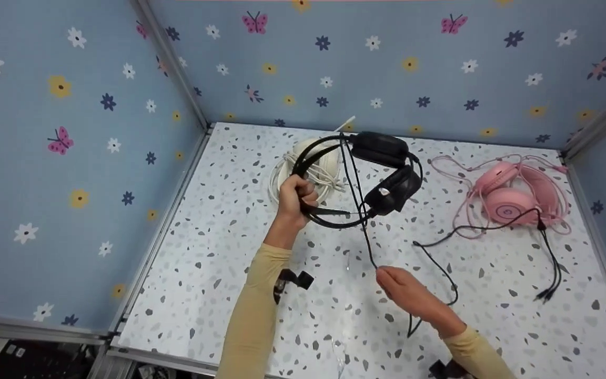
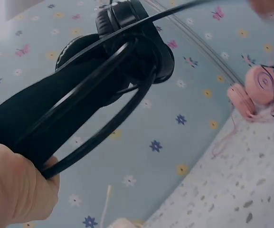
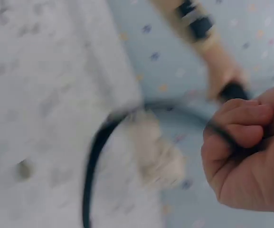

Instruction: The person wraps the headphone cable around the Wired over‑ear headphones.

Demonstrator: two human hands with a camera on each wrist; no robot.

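Black over-ear headphones (image 1: 382,149) are held up above the speckled table. My left hand (image 1: 295,197) grips their headband, and in the left wrist view its fingers (image 2: 27,185) wrap round the band. A black cable (image 1: 369,245) runs from the headphones down to my right hand (image 1: 413,295), which holds it. In the right wrist view the curled fingers (image 3: 241,128) close round the cable, and a blurred loop hangs from the hand. Beyond my right hand the cable trails over the table to a split end with plugs (image 1: 546,292).
White headphones (image 1: 308,152) with a bundled cable lie at the back, partly hidden behind the black pair. Pink headphones (image 1: 511,202) with a loose pink cable lie at the right, and the black cable crosses them. Patterned blue panels (image 1: 324,63) wall the table (image 1: 219,316).
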